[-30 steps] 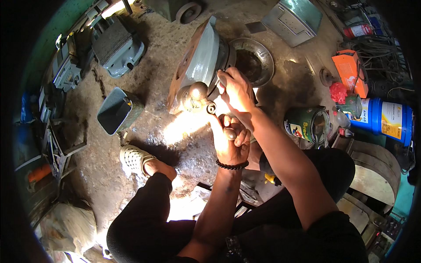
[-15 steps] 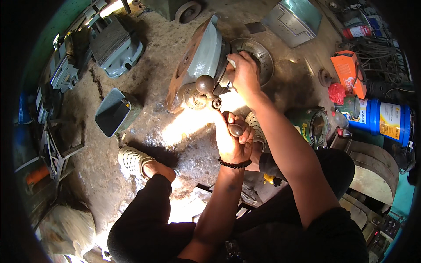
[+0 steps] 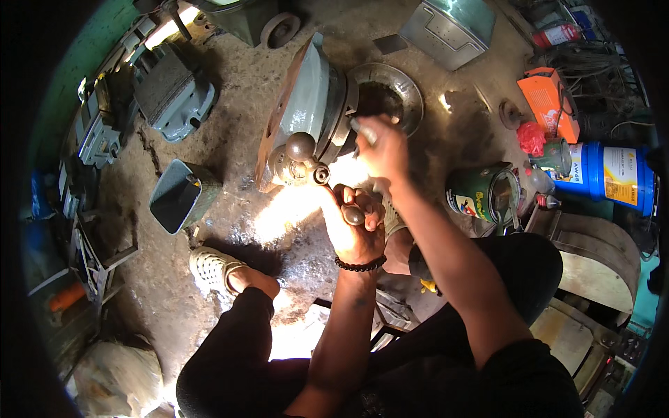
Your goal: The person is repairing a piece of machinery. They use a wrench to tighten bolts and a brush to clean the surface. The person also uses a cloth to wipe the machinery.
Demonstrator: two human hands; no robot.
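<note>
My left hand (image 3: 357,223) is closed round one end of a ball-ended crank handle (image 3: 300,147), whose hub and other ball stick out past my fingers. The crank sits at the near end of a heavy blue-grey machine casting (image 3: 304,97) with a rust-brown face, standing tilted on the floor. Close to the casting's right edge, my right hand (image 3: 387,155) is closed on a small pale piece (image 3: 364,131). Motion blur hides what kind of thing it is. Just beyond that hand lies a round metal pan (image 3: 412,90) with dark stuff inside.
An open rectangular can (image 3: 207,198) stands at left, with another grey casting (image 3: 174,97) behind. A metal box (image 3: 449,31) sits at the back. Right: a green tin (image 3: 470,191), blue buckets (image 3: 594,174) and an orange case (image 3: 548,101). My clog-shod foot (image 3: 212,270) is lower left.
My right hand has drawn back from over the pan, toward me and slightly left, with the pale piece. My left hand still holds the crank handle. The whole view has shifted slightly.
</note>
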